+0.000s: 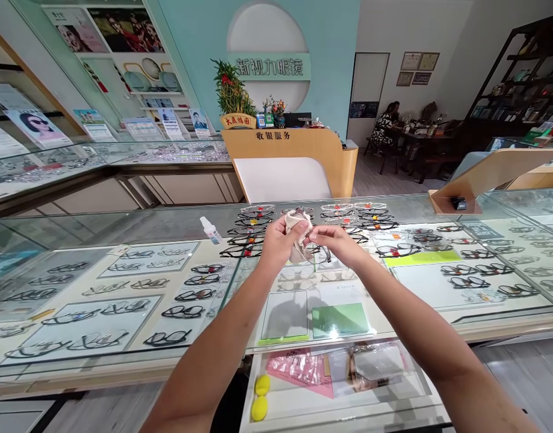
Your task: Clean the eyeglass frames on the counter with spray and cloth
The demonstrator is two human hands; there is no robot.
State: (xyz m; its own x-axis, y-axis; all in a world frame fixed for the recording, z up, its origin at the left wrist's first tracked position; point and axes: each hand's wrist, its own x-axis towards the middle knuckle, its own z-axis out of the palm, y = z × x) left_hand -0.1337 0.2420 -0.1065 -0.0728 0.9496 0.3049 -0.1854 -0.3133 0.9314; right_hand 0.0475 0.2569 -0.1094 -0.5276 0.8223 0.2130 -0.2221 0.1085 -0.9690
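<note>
My left hand (280,239) is closed around a pale cleaning cloth (296,251), bunched over part of a pair of eyeglasses. Pinched in the fingers of my right hand (338,242) are the same eyeglasses (324,257); a dark temple and part of the rim show below that hand. The cloth and fingers hide the rest. Both hands are above the glass display counter (276,278). To the left, a small white spray bottle (210,231) stands on the glass. Rows of eyeglasses with small red tags, such as one dark pair (245,250), lie close behind and beside my hands.
An open drawer (348,415) below the counter holds yellow cases (260,397), a pink packet (301,370) and clear plastic bags. A tilted wooden-framed mirror or stand (497,174) is at right. Beyond are a wooden reception desk (289,147) and a seated person (384,127).
</note>
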